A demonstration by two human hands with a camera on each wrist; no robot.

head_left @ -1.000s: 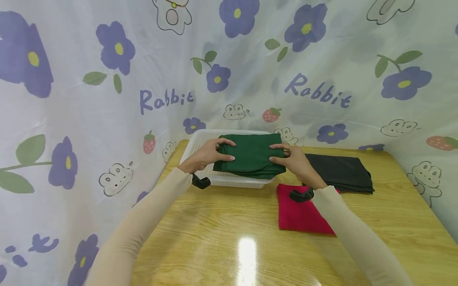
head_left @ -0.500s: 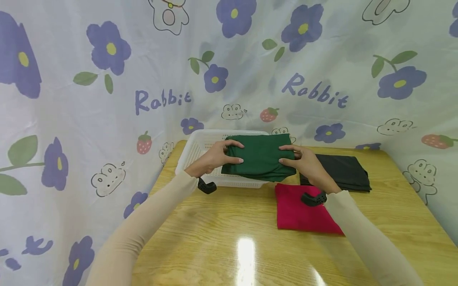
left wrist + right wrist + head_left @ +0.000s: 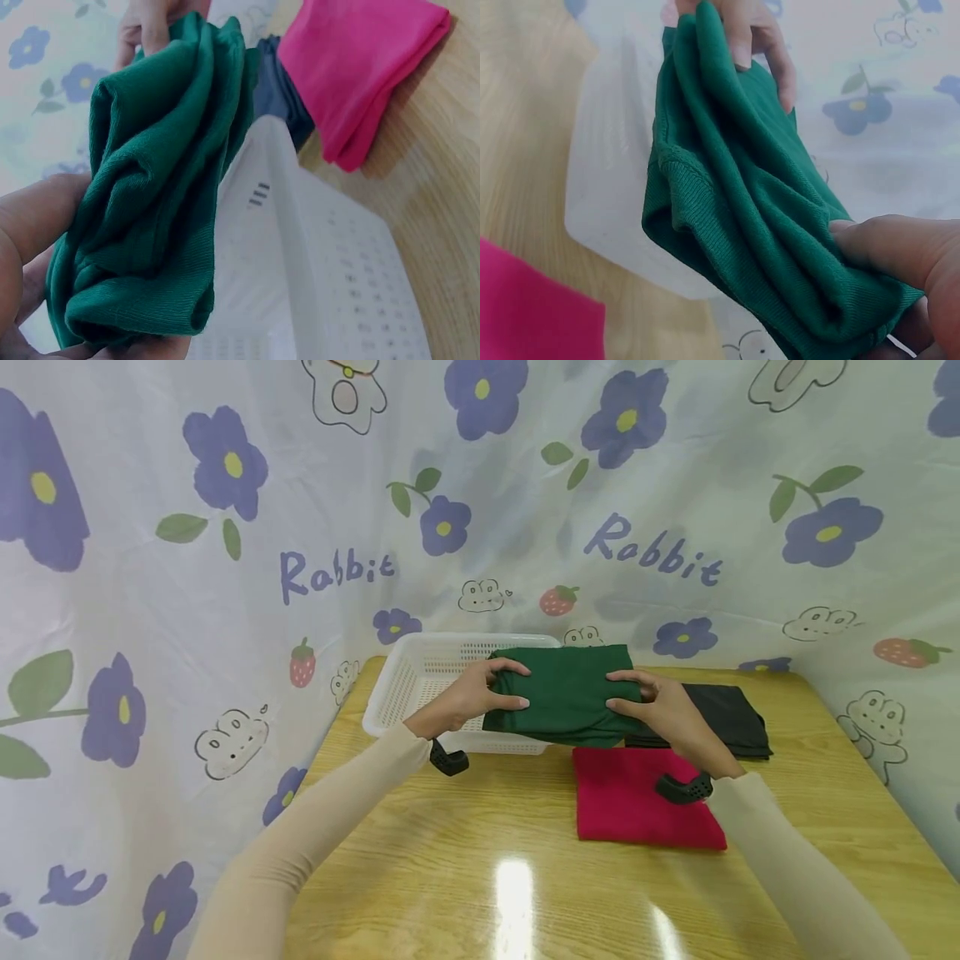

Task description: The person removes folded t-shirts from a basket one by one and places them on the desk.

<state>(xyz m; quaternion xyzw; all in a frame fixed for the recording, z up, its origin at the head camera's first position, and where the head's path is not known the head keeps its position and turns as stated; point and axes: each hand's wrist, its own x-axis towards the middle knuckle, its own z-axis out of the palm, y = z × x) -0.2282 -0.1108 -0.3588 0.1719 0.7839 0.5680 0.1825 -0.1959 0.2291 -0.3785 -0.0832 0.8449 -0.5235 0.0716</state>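
A folded green garment [image 3: 566, 689] with ribbed edges is held up between both hands in the head view. My left hand [image 3: 480, 689] grips its left end, thumb on the near face. On the opposite end, my right hand [image 3: 663, 706] pinches the cloth the same way. Layered folds of the green garment [image 3: 150, 195] show in the left wrist view, above the basket's rim. Beneath and to the left stands a white perforated basket [image 3: 386, 693], partly hidden by the cloth. The garment's right part is beyond the basket's right side, over the red and black cloths.
A folded red cloth [image 3: 630, 806] lies on the wooden table [image 3: 420, 835] right of the basket. Behind it lies a folded black garment [image 3: 727, 718], partly covered by the right hand. A printed curtain [image 3: 225, 568] borders the table at the left, back and right.
Both hands have carried the green garment to the right, away from the basket's middle. More of the basket's inside shows now. The grip looks the same, and the view has shifted slightly.
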